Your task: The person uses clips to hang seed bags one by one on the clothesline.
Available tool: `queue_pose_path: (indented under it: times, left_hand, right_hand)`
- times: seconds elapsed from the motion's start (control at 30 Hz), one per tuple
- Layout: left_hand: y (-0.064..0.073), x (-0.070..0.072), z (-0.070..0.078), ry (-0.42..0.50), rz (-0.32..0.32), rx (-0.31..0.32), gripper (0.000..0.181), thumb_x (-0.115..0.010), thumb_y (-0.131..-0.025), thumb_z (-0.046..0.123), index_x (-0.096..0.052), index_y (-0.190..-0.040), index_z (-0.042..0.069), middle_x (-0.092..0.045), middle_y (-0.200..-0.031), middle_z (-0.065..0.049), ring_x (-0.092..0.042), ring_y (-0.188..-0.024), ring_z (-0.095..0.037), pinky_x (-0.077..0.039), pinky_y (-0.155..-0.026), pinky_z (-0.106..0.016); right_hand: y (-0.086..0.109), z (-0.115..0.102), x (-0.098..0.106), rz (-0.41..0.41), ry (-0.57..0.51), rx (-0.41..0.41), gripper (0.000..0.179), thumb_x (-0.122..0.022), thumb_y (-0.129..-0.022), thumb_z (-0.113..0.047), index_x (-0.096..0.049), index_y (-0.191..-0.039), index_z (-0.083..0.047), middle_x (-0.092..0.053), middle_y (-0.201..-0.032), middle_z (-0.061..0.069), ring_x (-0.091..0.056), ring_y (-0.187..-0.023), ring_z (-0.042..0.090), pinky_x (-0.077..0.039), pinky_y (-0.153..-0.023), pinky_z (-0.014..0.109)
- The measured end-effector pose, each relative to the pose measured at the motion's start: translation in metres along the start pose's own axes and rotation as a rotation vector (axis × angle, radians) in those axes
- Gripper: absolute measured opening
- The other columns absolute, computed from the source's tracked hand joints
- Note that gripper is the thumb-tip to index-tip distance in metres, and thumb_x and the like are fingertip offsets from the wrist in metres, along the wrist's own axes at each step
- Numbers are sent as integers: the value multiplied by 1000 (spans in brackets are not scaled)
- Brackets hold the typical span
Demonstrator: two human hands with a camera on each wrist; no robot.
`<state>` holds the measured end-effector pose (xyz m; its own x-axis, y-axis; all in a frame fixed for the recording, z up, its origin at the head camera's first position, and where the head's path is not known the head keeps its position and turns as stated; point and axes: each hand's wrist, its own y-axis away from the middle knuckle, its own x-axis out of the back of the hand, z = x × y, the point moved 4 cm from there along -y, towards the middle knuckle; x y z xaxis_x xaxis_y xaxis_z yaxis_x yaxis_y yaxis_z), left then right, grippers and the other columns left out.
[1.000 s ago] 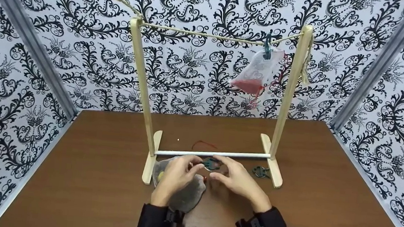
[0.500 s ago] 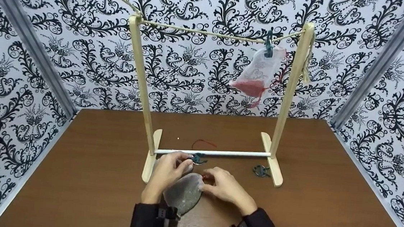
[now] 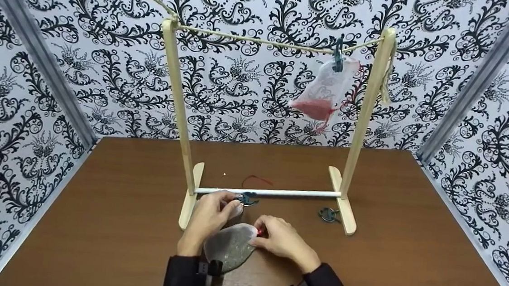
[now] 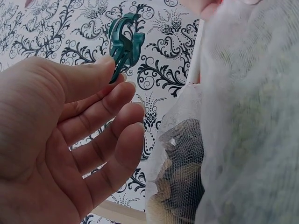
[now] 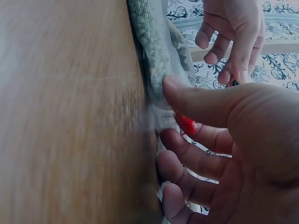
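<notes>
In the head view my left hand point(image 3: 207, 216) pinches a dark green clip point(image 3: 248, 199) between thumb and forefinger, just in front of the white rod. The left wrist view shows the clip point(image 4: 125, 44) at the fingertips, the other fingers loosely bent. My right hand point(image 3: 284, 240) pinches the upper corner of a pale mesh bag point(image 3: 230, 250) with greenish-grey contents. A red bit point(image 5: 188, 124) shows by the right fingers in the right wrist view. Behind this bag, another mesh bag point(image 4: 180, 163) with dark and brown pieces is partly hidden.
A wooden rack point(image 3: 178, 105) with a rope point(image 3: 253, 39) stands on the brown table point(image 3: 107, 222). From the rope hangs a mesh bag point(image 3: 324, 89) with pink contents, held by a green clip point(image 3: 338, 54). Another clip point(image 3: 329, 215) lies by the right foot; a red string point(image 3: 258, 178) lies behind the rod.
My left hand has shifted left with the clip. The right hand has left the clip, come down to the grey-green bag and gripped its corner, and the bag has moved slightly towards me.
</notes>
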<state>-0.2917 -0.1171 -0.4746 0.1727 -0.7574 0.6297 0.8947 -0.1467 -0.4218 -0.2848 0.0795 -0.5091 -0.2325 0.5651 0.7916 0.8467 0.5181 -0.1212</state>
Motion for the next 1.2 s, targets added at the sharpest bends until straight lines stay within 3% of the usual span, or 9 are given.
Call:
queue_pose_path:
  times: [0.2, 0.57, 0.87, 1.13, 1.2]
  left_hand:
    - [0, 0, -2, 5, 4, 1, 13, -70, -98, 19, -74, -103, 8, -74, -91, 0, -71, -78, -14, -55, -69, -37]
    - [-1, 3, -3, 29, 36, 11, 11, -71, -96, 19, -75, -100, 9, -73, -83, 3, -69, -74, -12, -54, -66, -34]
    - [-1, 3, -3, 33, 51, 14, 10, -72, -96, 19, -74, -98, 9, -73, -84, 3, -69, -74, -12, -54, -66, -33]
    - [-1, 5, -4, 15, 73, -2, 13, -71, -97, 19, -74, -100, 8, -72, -86, 2, -68, -74, -15, -52, -66, -33]
    - [-1, 5, -4, 20, 80, 0, 11, -71, -96, 19, -74, -99, 8, -72, -86, 2, -68, -74, -16, -52, -66, -33]
  right_hand:
    - [0, 4, 5, 6, -48, -10, 21, -83, -84, -20, -64, -92, -15, -61, -79, -8, -54, -71, 6, -45, -65, 30]
    - [-1, 10, 19, 65, -63, 2, 12, -78, -89, -13, -69, -96, -10, -70, -89, -3, -63, -82, 13, -50, -73, 35]
    - [-1, 14, 28, 82, -106, -10, 8, -74, -93, -13, -72, -99, -9, -70, -83, -5, -62, -74, 8, -51, -67, 28]
    - [0, 17, 40, 140, -133, 49, 8, -71, -95, -14, -70, -97, -6, -69, -91, 1, -65, -84, 22, -55, -75, 42]
    - [0, 16, 43, 162, -140, 58, 9, -71, -96, -15, -69, -97, -6, -68, -91, 2, -65, -81, 23, -55, -72, 40]
